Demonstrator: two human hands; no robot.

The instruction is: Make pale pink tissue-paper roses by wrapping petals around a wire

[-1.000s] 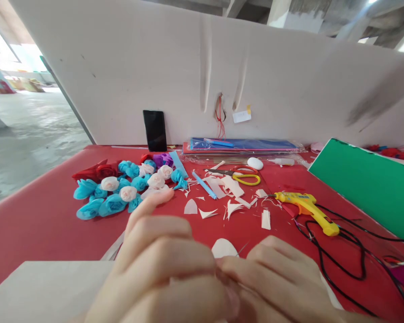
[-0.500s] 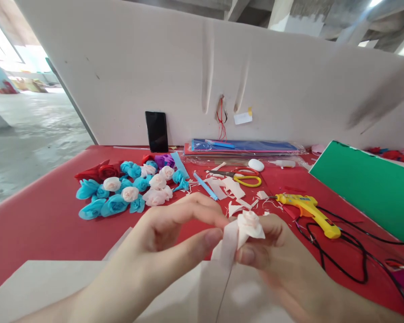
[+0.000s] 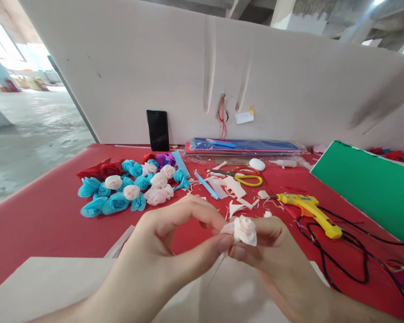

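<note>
Both my hands meet low in the middle of the view around a small pale pink paper rose [image 3: 245, 229]. My left hand [image 3: 168, 251] pinches the rose's left side between thumb and forefinger. My right hand [image 3: 276, 260] wraps its fingers round the rose's base from the right. A pale paper sheet [image 3: 54, 287] lies on the red table under my forearms. Behind my hands sits a heap of finished paper roses [image 3: 131, 188] in blue, pink, red and purple.
A yellow glue gun [image 3: 309, 210] with a black cable [image 3: 343, 260] lies at the right. Yellow-handled scissors [image 3: 245, 178], a blue pen [image 3: 205, 185] and paper scraps [image 3: 235, 197] lie mid-table. A green board [image 3: 370, 188], packs of coloured paper [image 3: 242, 146] and a black phone [image 3: 158, 130] stand further back.
My hands have risen from close under the camera to over the table. The loose paper strip seen half a second ago is now wound tight onto the rose.
</note>
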